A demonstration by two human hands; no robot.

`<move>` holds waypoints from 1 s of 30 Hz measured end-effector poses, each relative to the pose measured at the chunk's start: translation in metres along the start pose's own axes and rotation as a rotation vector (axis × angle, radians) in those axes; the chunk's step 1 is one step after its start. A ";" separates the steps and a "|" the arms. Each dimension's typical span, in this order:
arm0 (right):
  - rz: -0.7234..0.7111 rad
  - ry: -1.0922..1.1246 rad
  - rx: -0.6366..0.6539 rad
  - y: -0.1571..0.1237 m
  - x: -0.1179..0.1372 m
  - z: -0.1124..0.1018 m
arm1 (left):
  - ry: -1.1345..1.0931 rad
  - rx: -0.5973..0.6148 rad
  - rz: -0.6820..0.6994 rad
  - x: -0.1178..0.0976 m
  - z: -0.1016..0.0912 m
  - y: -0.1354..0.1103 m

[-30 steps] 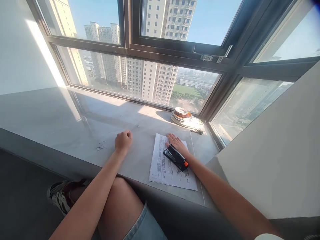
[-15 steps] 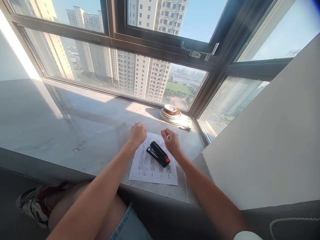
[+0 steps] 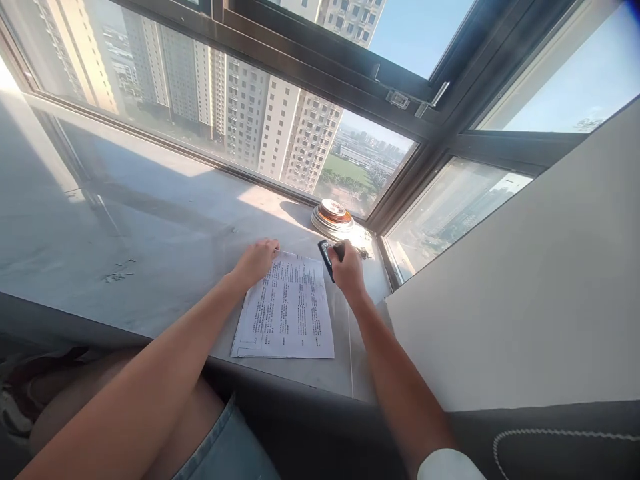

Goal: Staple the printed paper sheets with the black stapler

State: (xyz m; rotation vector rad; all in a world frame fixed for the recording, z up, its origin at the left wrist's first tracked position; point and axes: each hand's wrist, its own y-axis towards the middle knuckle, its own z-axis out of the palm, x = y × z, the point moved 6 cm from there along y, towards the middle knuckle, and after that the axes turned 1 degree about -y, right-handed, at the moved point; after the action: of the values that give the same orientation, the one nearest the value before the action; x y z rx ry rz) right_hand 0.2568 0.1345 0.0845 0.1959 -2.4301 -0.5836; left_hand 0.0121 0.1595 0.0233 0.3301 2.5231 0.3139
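Note:
A printed sheet of paper (image 3: 290,307) lies on the stone windowsill (image 3: 190,260), close to its front edge. At the sheet's far left corner is my left hand (image 3: 256,261), its fingers curled and closed on the paper's edge; the fingertips are partly hidden. My right hand (image 3: 347,267) is wrapped around a black stapler (image 3: 327,260), just beyond the sheet's far right corner. Part of the stapler is covered by my fingers, and its jaw end points away to the left.
A round stacked object with an amber band (image 3: 334,217) stands by the window frame, with small dark bits beside it. Small flakes (image 3: 119,272) lie on the sill at left. A white wall panel (image 3: 525,267) bounds the right side.
My right hand has picked the stapler up off the paper and moved it to the far right corner. My left hand stays at the far left corner. The view has shifted and tilted.

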 end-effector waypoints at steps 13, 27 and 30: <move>-0.193 -0.181 0.399 0.002 -0.016 0.018 | -0.127 -0.151 -0.102 0.022 -0.020 -0.001; -0.126 -0.185 0.346 -0.015 0.010 0.032 | -0.099 -0.115 -0.187 0.018 -0.020 -0.009; -0.105 -0.219 0.344 -0.015 0.010 0.033 | -0.112 -0.107 -0.198 0.017 -0.020 -0.010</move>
State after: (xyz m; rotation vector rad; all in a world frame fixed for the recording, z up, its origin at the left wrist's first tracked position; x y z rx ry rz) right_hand 0.2288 0.1305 0.0601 0.4231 -2.7347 -0.2360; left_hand -0.0145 0.1523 0.0279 0.0532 2.3945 0.3408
